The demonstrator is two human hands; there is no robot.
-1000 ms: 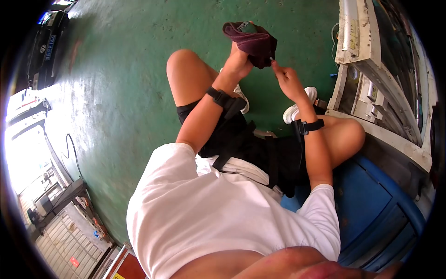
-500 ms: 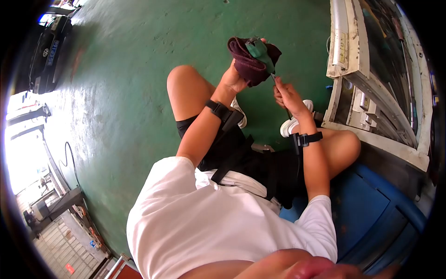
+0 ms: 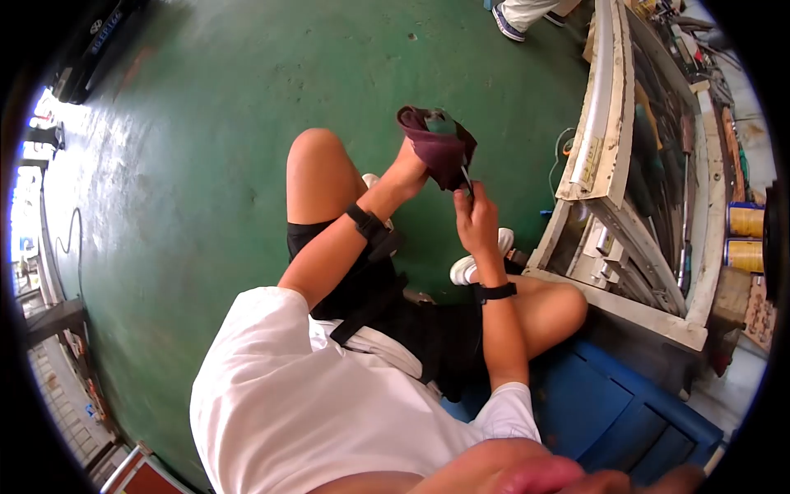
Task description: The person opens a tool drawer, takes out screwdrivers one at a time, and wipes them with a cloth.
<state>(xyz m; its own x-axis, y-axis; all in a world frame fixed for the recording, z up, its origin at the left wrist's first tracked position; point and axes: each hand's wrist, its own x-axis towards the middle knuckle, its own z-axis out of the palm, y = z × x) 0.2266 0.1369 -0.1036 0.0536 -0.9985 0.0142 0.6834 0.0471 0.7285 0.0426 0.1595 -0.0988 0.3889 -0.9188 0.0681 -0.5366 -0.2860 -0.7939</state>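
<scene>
My left hand (image 3: pixel 408 170) is closed around a dark maroon cloth (image 3: pixel 440 154), held up in front of my knees. A dark green object (image 3: pixel 441 123) shows in the folds at the top of the cloth; its kind is hard to make out. From the cloth's lower edge a thin metal rod (image 3: pixel 467 175) comes out. Close below the cloth, my right hand (image 3: pixel 477 218) pinches this rod between thumb and fingers. Whether the rod joins the green object is hidden by the cloth.
To the right stands a white metal rack (image 3: pixel 613 198) with long tools in it. A blue plastic box (image 3: pixel 592 403) is beside my right leg. Another person's shoe (image 3: pixel 508 23) stands on the green floor (image 3: pixel 247 74) at the top. A dark car (image 3: pixel 95 45) is far left.
The view has shifted, bringing the other person's feet and more of the rack into sight. My right hand has turned, its fingers now pointing up at the rod. The cloth covers more of the green object.
</scene>
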